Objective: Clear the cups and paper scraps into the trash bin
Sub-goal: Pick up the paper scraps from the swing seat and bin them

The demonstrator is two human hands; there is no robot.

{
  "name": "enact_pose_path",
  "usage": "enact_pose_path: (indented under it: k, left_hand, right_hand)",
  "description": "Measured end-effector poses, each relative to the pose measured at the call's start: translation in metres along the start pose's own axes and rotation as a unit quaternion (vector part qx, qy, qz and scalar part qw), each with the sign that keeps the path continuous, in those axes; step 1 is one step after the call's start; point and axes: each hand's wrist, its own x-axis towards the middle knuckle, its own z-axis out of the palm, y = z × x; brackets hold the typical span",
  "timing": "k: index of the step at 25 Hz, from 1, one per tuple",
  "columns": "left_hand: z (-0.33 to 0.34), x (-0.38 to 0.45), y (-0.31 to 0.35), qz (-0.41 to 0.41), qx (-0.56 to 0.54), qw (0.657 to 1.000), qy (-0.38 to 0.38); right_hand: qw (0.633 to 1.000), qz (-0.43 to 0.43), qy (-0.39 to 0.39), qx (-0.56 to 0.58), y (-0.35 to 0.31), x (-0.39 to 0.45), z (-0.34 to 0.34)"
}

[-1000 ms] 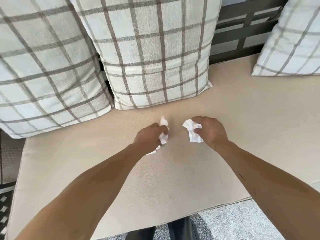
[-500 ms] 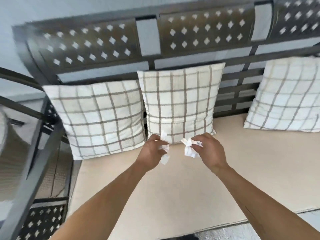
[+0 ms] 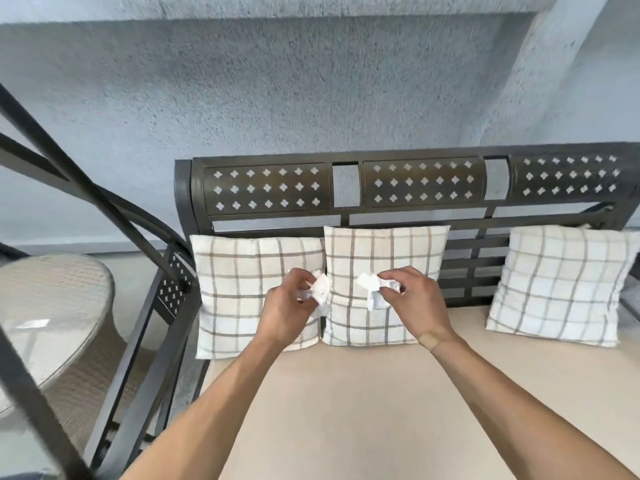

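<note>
My left hand (image 3: pixel 286 309) is closed around a crumpled white paper scrap (image 3: pixel 320 291), held up over the beige seat cushion (image 3: pixel 381 403). A second crumpled white paper scrap (image 3: pixel 371 287) is pinched in my right hand (image 3: pixel 414 304), level with the first and a short gap to its right. Both hands hover in front of the plaid pillows. No cup and no trash bin is in view.
Three plaid pillows (image 3: pixel 384 258) lean against the dark metal bench back (image 3: pixel 346 188). A wicker table with a glass top (image 3: pixel 45 317) stands at the left, beside the bench's metal armrest (image 3: pixel 159 320). A rough blue-grey wall rises behind.
Both hands have lifted the paper scraps off the seat cushion, and my view has tilted up and pulled back, so the bench back, wall and side table now show.
</note>
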Motion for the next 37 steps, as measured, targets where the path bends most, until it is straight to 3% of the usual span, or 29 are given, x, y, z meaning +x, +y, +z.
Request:
enact_pose_path:
  k: [6, 11, 19, 27, 37]
  left_hand:
    - [-0.034, -0.001, 0.005, 0.002, -0.040, 0.998, 0.042]
    - [-0.050, -0.012, 0.011, 0.051, -0.050, 0.995, 0.062]
    - [-0.071, -0.085, 0.024, 0.022, -0.038, 0.992, 0.116]
    - [-0.083, -0.214, 0.023, -0.023, -0.007, 0.980, 0.198]
    - [-0.174, -0.397, -0.014, -0.082, 0.059, 0.934, 0.341]
  right_hand:
    - [0.998, -0.033, 0.019, -0.041, -0.037, -0.003, -0.014]
    - [0.992, -0.075, 0.064, -0.083, -0.054, -0.011, -0.026]
    - [0.987, -0.138, 0.074, -0.045, -0.058, -0.049, -0.036]
    - [0.975, -0.215, -0.022, 0.040, -0.096, -0.131, -0.027]
    - [0.915, -0.362, -0.149, 0.102, -0.213, -0.240, 0.046]
